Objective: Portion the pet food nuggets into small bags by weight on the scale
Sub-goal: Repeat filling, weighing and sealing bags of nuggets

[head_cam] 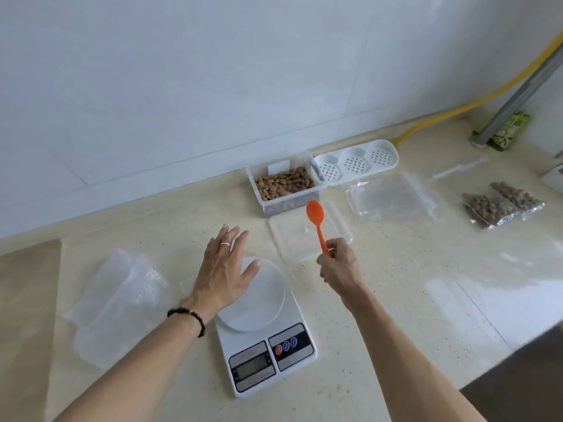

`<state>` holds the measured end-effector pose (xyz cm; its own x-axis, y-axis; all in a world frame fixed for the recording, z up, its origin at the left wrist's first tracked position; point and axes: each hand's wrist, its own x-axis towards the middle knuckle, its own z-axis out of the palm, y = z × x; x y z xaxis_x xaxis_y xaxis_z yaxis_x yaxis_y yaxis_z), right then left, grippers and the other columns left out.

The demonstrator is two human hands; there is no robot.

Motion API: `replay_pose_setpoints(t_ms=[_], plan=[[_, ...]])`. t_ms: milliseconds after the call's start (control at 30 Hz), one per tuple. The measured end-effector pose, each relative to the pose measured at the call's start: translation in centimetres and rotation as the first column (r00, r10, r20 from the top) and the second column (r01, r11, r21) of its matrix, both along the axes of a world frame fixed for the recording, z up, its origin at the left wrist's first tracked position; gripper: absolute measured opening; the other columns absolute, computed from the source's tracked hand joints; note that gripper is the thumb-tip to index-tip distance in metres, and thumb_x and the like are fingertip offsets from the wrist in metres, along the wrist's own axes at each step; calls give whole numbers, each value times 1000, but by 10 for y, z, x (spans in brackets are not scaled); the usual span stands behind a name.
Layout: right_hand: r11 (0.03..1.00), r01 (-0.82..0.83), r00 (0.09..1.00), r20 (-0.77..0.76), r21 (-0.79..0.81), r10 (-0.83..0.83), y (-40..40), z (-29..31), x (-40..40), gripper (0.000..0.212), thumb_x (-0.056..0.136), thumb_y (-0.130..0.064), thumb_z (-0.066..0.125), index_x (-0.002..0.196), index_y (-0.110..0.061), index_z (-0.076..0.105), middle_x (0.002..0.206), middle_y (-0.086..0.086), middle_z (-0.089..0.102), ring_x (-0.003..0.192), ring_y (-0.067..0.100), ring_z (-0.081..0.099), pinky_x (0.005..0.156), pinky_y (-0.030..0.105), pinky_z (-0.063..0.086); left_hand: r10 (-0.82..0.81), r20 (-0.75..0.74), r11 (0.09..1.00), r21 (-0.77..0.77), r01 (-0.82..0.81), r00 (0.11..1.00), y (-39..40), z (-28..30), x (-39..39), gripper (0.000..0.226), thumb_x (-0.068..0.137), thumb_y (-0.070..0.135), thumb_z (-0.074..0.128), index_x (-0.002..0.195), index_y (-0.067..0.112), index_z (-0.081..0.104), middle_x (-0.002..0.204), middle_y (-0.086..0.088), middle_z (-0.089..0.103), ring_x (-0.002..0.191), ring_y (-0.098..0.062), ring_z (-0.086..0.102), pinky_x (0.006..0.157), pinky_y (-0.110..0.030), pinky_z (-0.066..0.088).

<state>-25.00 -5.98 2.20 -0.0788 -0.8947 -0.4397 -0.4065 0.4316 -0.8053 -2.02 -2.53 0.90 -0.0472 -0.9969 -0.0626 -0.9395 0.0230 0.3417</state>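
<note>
Hovering flat over the round white platform of the white digital kitchen scale (265,327), the left hand (227,269) has its fingers spread and straight, gripping nothing, the thumb tip over the platform's far edge; whether the palm actually touches the scale I can't tell. A pale ring sits on one finger and a dark beaded bracelet (189,315) circles that wrist. Over on the other side, the right hand (338,264) pinches the lower end of the orange plastic spoon (316,222), fingers curled round the handle, the bowl pointing up and away, empty from what I can see. The spoon's bowl hangs just in front of the clear rectangular plastic tub (286,187) of brown pet food nuggets (285,182), which stands open near the wall. Its clear flat lid (298,236) lies on the counter just this side of it, beneath the spoon. Beside the tub, to the right, there's a white perforated plastic tray (356,161) with three round wells, and in front of that a stack of clear empty zip bags (390,199). Further right, well apart, two small filled bags of nuggets (499,205) lie together on the speckled cream countertop (411,284). Left of the scale sits a crumpled sheet of bubble wrap (112,300). At the back right a yellow hose (457,95) runs along the white wall. The scale's display faces the person, digits too blurred to read.
</note>
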Motion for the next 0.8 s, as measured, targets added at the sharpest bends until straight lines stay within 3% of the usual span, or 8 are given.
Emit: replay_pose_setpoints(t_ms=[133,233,367,467,567,700,800], plan=[[994,-103,995,-13,29,103,-3,-7,25,14,85,-20,67,98,-14,64,71,0,56,59,13,51,54,25,44,29,-25,999,38,-28,999,3,-4,15,61,97,51,39,145,14,37,154,-8,31,149,-23,8,120,-40,12],[982,-155,986,79,110,147,-2,-9,32,12,81,-9,70,88,-1,69,67,6,54,49,13,42,48,24,39,48,-89,998,40,-45,995,3,-7,16,48,99,40,46,138,13,47,148,-8,40,148,-23,15,119,-38,15],[971,-223,959,200,89,202,-7,8,33,11,79,-1,67,87,-5,73,74,16,62,42,11,36,41,20,32,60,-179,996,81,-46,982,-9,3,10,41,98,33,44,130,10,55,134,-7,55,135,-23,40,110,-32,31],[959,-283,939,215,29,270,-18,29,29,12,80,-1,65,89,-6,72,79,26,65,44,12,34,41,21,29,174,-415,977,183,-105,893,-21,24,7,20,98,19,46,104,13,64,99,1,67,95,-17,63,81,-28,48],[939,-342,924,171,-29,342,-32,51,22,12,80,-6,69,91,-9,72,82,26,68,45,13,33,42,23,29,256,-613,957,270,-107,748,-31,44,7,21,98,13,46,87,10,63,74,0,66,63,-9,61,61,-20,46],[883,-469,865,184,-39,467,-44,79,17,13,83,-11,72,97,-8,71,79,15,73,46,13,28,42,23,24,236,-727,964,260,-60,645,-37,73,5,21,100,14,48,90,6,65,70,0,65,58,-7,60,54,-12,41],[847,-530,836,146,-42,530,-51,96,16,17,85,-9,69,101,-9,70,80,14,74,45,13,27,42,22,23,197,-729,965,262,1,655,-40,90,5,21,100,15,49,92,7,66,70,0,64,59,-7,59,56,-14,43]])
